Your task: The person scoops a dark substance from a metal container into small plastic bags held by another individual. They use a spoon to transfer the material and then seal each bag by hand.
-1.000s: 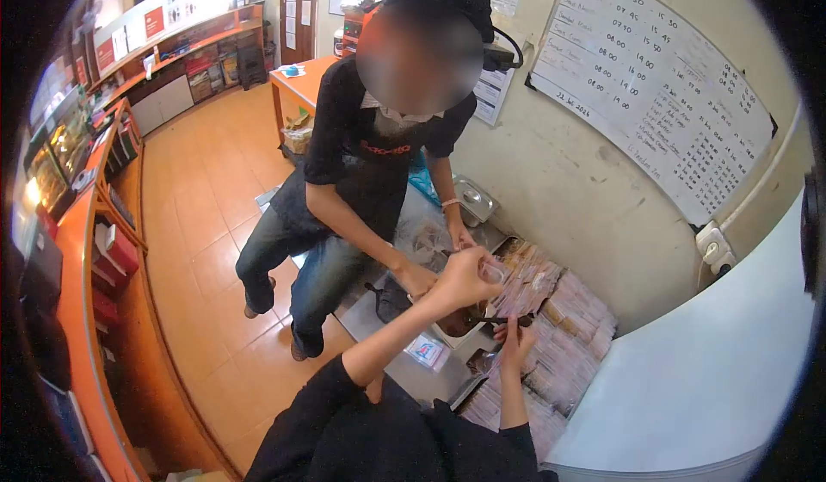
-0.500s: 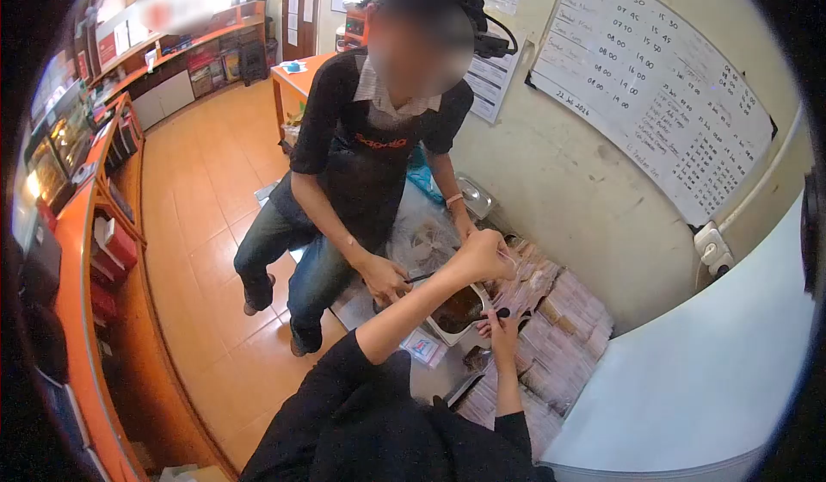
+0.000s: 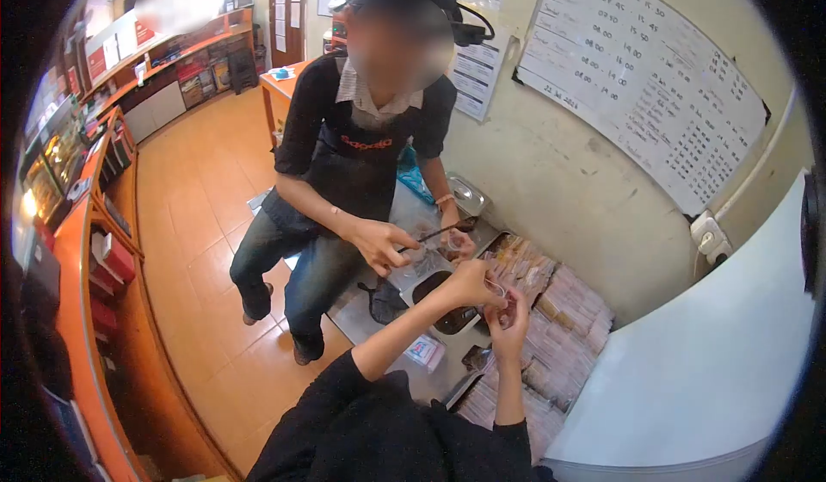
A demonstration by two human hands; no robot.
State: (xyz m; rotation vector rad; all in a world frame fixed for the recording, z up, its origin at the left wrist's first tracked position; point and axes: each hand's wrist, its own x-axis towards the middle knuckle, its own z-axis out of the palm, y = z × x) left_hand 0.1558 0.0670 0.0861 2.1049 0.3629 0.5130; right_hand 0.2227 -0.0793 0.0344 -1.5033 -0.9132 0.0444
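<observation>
Grey metal makes up the surface (image 3: 348, 312), whose long left edge runs beside the orange tiled floor (image 3: 194, 198); its opposite side is bounded by the wall (image 3: 559, 176). A strip of metal shows between that left edge and a small white pack (image 3: 425, 352) with coloured print, which gives the main open room at the near end. Farther up, a black cloth item (image 3: 380, 299) lies close to the same edge. The wall side is tight: rows of thin pale packets (image 3: 572, 310) are packed together there, up to the metal container (image 3: 467, 196) by the far corner.

Held above the surface, just over the packets' inner side, is a small plastic container (image 3: 506, 312). It is see-through and shiny, with pinkish tones; its contents are too small to tell. The left hand (image 3: 469, 286) closes its fingertips at the upper part, while the right hand (image 3: 509, 329) curls around it from below. Beside them, partly under the left forearm, sits a pale-rimmed tray (image 3: 406, 296) with dark brown contents. Across from it, a co-worker (image 3: 361, 138) holds a dark utensil (image 3: 440, 233) and a see-through piece (image 3: 454, 241).
</observation>
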